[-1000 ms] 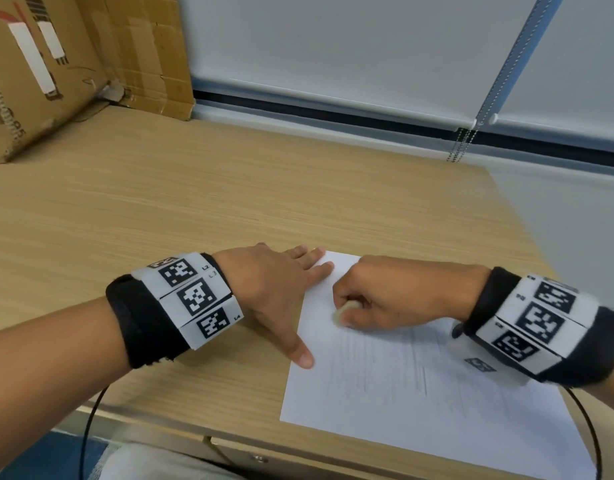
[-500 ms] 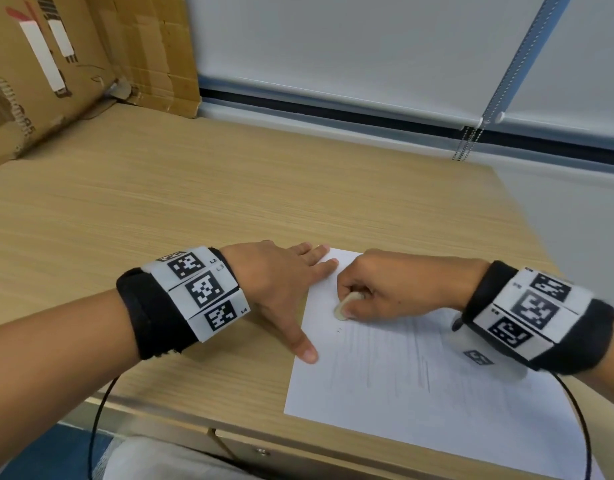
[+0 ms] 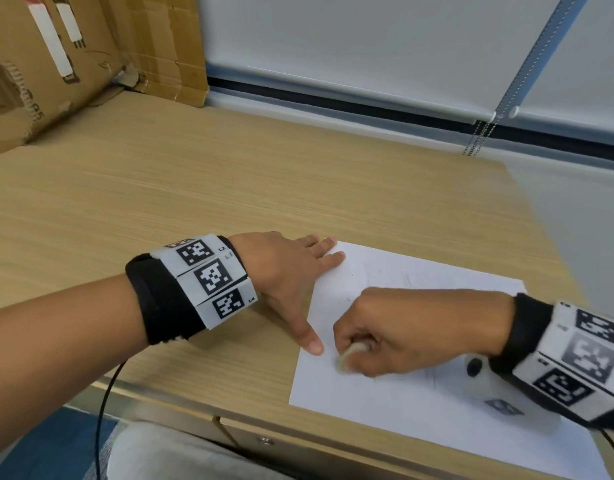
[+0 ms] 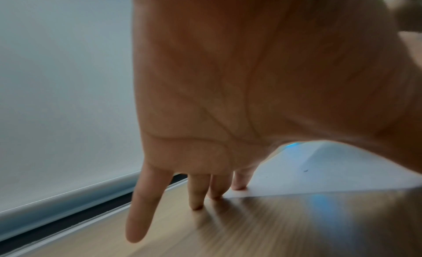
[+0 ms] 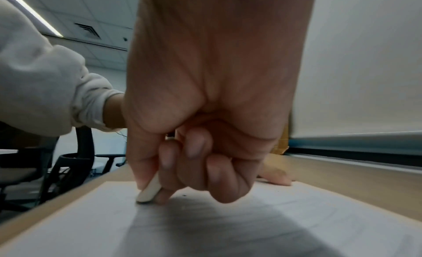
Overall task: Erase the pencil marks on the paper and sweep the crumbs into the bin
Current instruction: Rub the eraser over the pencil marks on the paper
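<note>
A white sheet of paper (image 3: 395,403) with faint pencil lines lies at the desk's near right corner. My right hand (image 3: 385,337) pinches a small white eraser (image 3: 348,356) between thumb and curled fingers, its tip pressed onto the paper near the left edge; the right wrist view shows the eraser (image 5: 149,190) touching the sheet (image 5: 228,230). My left hand (image 3: 295,275) lies flat with straight, spread fingers, holding down the paper's left edge and far corner. Its fingertips (image 4: 238,186) rest on the paper (image 4: 319,174). A few dark crumbs dot the sheet. No bin is in view.
The wooden desk (image 3: 194,188) stretches bare to the left and far side. Cardboard boxes (image 3: 56,57) stand at the back left. A window blind with a bead chain (image 3: 478,136) runs behind. The desk's front edge and a drawer (image 3: 298,441) sit just below the paper.
My right hand has dragged the eraser toward me along the paper's left side, from the far corner to beside my left thumb. The left hand stayed pressed on the paper.
</note>
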### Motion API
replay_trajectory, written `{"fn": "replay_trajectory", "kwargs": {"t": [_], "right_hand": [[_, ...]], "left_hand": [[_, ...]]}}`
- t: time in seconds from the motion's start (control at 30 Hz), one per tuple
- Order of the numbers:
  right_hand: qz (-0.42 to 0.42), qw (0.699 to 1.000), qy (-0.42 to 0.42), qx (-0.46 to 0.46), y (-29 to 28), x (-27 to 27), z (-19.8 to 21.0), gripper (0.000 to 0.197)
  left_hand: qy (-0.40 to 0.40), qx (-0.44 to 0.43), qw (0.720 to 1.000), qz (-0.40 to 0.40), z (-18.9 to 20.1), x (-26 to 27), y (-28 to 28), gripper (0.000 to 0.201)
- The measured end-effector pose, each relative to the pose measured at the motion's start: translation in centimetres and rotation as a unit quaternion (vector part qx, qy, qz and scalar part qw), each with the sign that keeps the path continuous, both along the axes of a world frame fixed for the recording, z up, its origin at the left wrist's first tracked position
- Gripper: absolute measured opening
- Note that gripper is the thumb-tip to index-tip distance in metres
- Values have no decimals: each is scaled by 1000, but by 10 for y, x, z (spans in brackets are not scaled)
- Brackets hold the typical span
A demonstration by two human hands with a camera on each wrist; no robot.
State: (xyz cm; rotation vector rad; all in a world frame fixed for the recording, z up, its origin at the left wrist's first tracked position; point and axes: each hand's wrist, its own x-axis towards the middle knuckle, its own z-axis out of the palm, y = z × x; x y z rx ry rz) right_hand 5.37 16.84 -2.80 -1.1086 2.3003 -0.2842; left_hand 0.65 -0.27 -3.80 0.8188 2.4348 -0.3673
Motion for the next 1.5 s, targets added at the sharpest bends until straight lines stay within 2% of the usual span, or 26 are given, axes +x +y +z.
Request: {"fn": "replay_trajectory", "kwargs": {"t": [0.17,0.3,0.43,0.57,0.7,0.87,1.0,1.13,1.33,1.43,1.5], "right_hand": [[-38,999,33,2,6,-9,1,26],[-6,1000,-18,-11,1,12,0,27],[-35,999,3,-17,3,1,-1,27],[-7,999,-26,-21,0,13,-3,28],[-33,999,9,-18,3,1,-1,28],[3,1000,-6,-10,0,12,-1,29],[-25,998,47,-18,5,-5,-5,29],[-5,1000,4,5,3,8,-5,29],[-86,987,133,-2,21,-57,-5,36],[-122,980,154,-15,29,-75,-10,39],[-104,985,141,-9,28,-67,-11,39]], "left_hand": [[5,2,1000,0,-2,0,-1,138],[-4,2,1000,5,-1,-1,0,138],[-3,-2,1000,8,-3,-1,-1,140],[-6,-2,1000,10,-2,-1,0,139],[-6,2,1000,9,-3,-1,-1,140],[-9,6,1000,11,0,1,-1,138],[-9,9,1000,11,-1,1,-2,138],[-10,12,1000,7,-1,0,-2,139],[-3,10,1000,7,-1,1,-1,138],[-2,11,1000,6,-1,0,-1,138],[-3,16,1000,7,-2,-1,-2,138]]}}
